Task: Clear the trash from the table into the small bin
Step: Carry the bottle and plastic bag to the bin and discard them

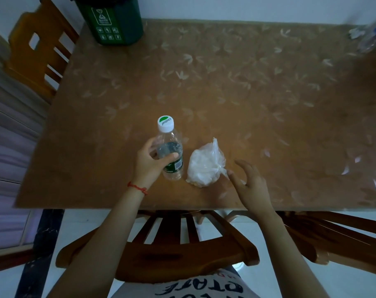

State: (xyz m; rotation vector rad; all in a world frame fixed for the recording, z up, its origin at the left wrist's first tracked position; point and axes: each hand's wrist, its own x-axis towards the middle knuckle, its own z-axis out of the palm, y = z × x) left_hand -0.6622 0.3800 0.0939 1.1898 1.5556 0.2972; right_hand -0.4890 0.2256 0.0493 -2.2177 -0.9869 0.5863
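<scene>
On the table (225, 87), left hand (148, 162) gripping bottle (171, 151), right hand (250, 181) spread beside bag (204, 166).

I'm looking down into what reads as a home dining room: a brown tabletop (225, 82) under a leaf-patterned cover, slatted wooden chairs (165, 239) at its near and left edges, a white tiled floor (79, 222), and a small green bin (111, 20) on the far left corner.

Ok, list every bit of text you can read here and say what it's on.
"C'estbon": white cap of the plastic water bottle.
Bottle label: print too small to read.
Green bin: white icons and a text line, too blurred to read.
Shirt: large dark letters, upside down and cut off, unreadable.
</scene>
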